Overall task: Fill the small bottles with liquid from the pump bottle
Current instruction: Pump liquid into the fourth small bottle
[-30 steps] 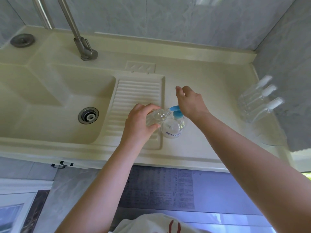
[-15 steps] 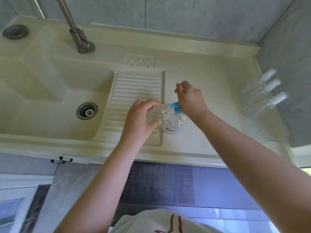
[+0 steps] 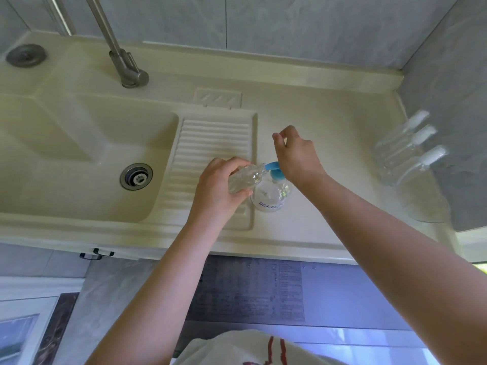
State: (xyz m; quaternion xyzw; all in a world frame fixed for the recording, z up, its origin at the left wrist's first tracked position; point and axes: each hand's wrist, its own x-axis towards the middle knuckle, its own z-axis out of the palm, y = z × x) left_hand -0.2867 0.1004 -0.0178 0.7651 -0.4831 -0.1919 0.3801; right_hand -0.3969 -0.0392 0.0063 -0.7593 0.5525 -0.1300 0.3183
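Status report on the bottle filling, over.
Left hand grips small bottle, tilted, mouth at blue spout. Right hand presses on pump bottle. Three capped bottles wait by right wall. Nothing in the way.

Worktop (image 3: 329, 122): cream, moulded in one piece, running from the left wall to the right wall.
Basin (image 3: 79, 159): sunk into the left part, with a metal drain (image 3: 136, 176).
Ribbed drainer (image 3: 210, 143): just right of the basin.
Tap (image 3: 129, 72): metal, at the far edge.
Pump bottle (image 3: 270, 193): stands upright beside the drainer.
Three clear bottles (image 3: 405, 151): far right, by the wall.
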